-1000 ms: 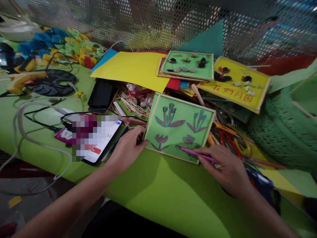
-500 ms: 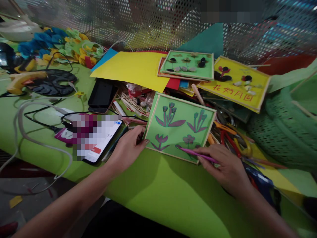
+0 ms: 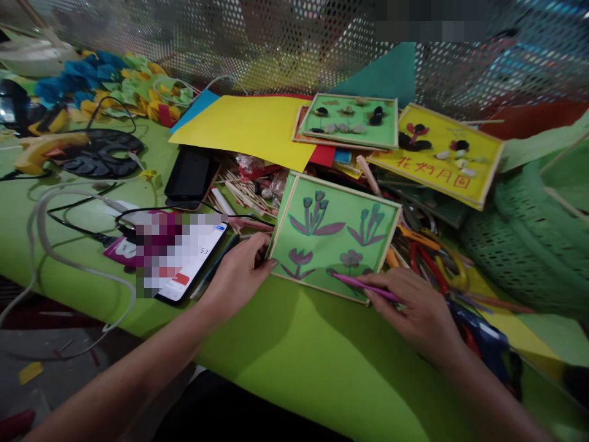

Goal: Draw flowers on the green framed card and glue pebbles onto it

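A green card point(image 3: 322, 245) in a thin wooden frame bears purple flowers and leaves outlined in darker colour. My left hand point(image 3: 246, 267) pinches its lower left edge, thumb on the front and fingers partly hidden at the side. In my right hand point(image 3: 407, 301) is a purple pen point(image 3: 365, 286), held slantwise over the lower right of the card. The pen's tip meets a small purple leaf beside the lower right flower. The card's far edge leans over a pile of thin sticks point(image 3: 243, 193).
Left of the card lie a lit phone point(image 3: 191, 264), a dark phone point(image 3: 191, 175) and cables. Behind are yellow paper point(image 3: 243, 126) and framed pictures point(image 3: 352, 120). Pliers point(image 3: 430, 264) and a green basket point(image 3: 529, 239) are at the right; a glue gun point(image 3: 50, 147) lies far left.
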### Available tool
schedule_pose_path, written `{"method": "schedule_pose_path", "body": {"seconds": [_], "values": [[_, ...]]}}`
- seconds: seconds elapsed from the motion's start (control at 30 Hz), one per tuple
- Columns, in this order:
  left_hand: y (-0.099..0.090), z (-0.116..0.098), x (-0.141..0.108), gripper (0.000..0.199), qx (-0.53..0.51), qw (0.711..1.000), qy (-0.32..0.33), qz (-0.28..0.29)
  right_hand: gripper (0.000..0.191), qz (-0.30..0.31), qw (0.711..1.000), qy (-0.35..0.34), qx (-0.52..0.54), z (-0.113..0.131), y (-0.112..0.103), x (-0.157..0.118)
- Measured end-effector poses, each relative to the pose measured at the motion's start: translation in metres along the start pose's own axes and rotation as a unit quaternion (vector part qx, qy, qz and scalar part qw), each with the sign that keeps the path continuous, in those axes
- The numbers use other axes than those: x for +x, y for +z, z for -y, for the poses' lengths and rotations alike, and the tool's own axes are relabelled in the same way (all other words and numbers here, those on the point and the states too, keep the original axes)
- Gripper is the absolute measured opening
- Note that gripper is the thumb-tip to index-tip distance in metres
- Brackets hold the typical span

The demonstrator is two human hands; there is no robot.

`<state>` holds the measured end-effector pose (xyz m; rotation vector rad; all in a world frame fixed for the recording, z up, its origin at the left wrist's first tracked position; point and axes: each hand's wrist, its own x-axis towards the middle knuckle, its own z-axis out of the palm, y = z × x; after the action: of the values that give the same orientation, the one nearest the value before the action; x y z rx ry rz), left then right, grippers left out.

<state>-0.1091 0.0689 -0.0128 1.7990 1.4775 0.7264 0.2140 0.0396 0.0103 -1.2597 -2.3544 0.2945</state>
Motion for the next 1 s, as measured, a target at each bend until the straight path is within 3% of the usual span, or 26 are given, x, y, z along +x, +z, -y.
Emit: {"method": "schedule_pose_path", "body": {"seconds": [1.0], "values": [[0.0011,0.0007,0.002,0.012,0.002,1.0,0.001,-0.004,0.019,0.0,1.0,0.017,0.001,0.0008,-0.0031,0.0002]]}}
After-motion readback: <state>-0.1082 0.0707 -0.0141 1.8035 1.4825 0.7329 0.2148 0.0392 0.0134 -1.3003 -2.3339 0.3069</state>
